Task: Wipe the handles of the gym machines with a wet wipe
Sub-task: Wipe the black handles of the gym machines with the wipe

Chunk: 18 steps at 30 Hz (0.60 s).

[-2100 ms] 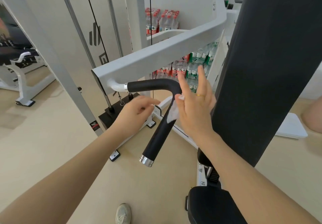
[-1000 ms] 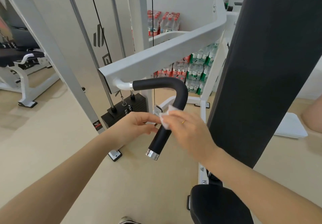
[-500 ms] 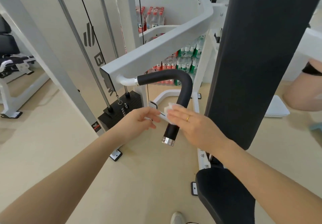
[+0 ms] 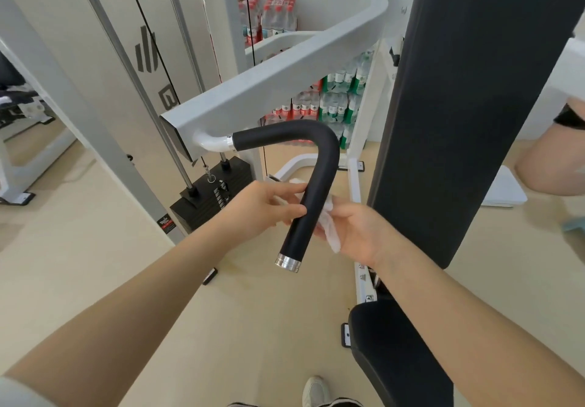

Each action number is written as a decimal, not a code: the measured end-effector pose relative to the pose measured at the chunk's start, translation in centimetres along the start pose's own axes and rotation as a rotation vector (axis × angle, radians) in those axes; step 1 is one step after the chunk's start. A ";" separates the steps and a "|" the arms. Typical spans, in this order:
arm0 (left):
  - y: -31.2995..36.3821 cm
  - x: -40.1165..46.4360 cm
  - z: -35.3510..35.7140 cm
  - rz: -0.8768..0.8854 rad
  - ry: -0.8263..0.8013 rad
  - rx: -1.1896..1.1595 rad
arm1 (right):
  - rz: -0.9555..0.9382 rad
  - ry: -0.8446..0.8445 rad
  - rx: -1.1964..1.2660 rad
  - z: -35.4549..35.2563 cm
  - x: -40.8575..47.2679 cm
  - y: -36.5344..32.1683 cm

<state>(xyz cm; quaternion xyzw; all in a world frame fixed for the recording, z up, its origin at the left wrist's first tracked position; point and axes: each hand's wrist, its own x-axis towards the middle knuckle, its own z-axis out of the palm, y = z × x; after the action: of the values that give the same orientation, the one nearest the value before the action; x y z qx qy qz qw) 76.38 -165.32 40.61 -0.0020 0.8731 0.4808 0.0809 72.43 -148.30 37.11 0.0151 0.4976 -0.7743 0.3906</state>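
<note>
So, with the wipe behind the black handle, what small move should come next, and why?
Probably slide both hands down toward the metal end cap. The wet wipe sits behind the handle, held by the left hand and right hand, with bare handle below.

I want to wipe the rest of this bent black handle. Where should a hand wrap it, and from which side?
Wrap the straight lower leg of the handle, just above its metal end cap, coming from the right hand's side where the wipe already sits. It is round, bare and free-hanging there.
</note>
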 end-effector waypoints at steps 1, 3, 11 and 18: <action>0.0 0.2 -0.1 0.004 0.009 0.004 | -0.016 -0.018 0.045 -0.3 -0.2 -0.1; -0.3 0.4 -0.1 0.001 0.016 0.016 | 0.038 -0.112 0.109 -1.1 -0.8 1.3; -0.9 0.7 -0.1 0.039 -0.004 -0.084 | 0.016 -0.208 -0.189 0.0 -2.8 3.4; -0.9 2.6 -1.2 0.124 0.187 0.169 | -0.382 0.300 -0.587 1.8 0.2 -2.2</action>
<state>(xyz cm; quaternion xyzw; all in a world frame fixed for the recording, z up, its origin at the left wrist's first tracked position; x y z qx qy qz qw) 73.70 -166.63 40.16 0.0143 0.9127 0.4072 -0.0308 71.57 -149.40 39.56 -0.0773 0.7436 -0.6471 0.1497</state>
